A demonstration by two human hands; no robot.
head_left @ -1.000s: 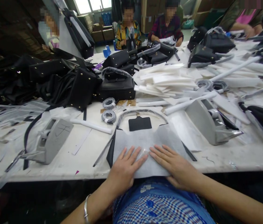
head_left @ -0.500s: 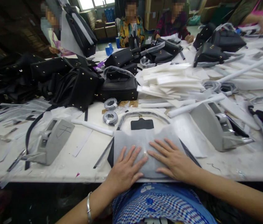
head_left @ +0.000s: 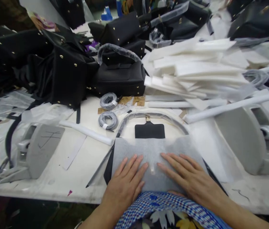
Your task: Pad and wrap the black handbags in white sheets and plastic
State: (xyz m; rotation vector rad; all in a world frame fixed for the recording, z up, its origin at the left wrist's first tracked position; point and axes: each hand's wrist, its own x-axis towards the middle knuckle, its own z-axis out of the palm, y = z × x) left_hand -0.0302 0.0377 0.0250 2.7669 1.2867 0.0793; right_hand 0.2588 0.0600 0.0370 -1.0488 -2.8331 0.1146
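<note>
A sheet of translucent white tissue paper (head_left: 152, 148) lies over a black handbag (head_left: 109, 167) at the table's front edge. My left hand (head_left: 128, 178) rests flat on the sheet's left part, fingers stretched. On its right part lies my right hand (head_left: 184, 170), also flat with fingers extended; its thumb is partly hidden by my clothing. Beyond the sheet's far edge the bag's plastic-wrapped handle (head_left: 152, 115) arches over the table. A black tag (head_left: 149, 131) hangs from a gold fitting inside that arch. Most of the bag is covered by the sheet.
Grey tape dispensers stand left (head_left: 45, 149) and right (head_left: 240, 140). Two coiled wrapped straps (head_left: 108, 120) sit behind. Farther back are black handbags (head_left: 120, 79), a heap of white padding sheets (head_left: 196, 70) and a white foam tube (head_left: 230, 106). A co-worker's hand (head_left: 37, 23) shows at upper left.
My view has tipped down and come closer, so the co-workers across the table are mostly out of frame. Both hands remain flat on the tissue paper, slightly shifted.
</note>
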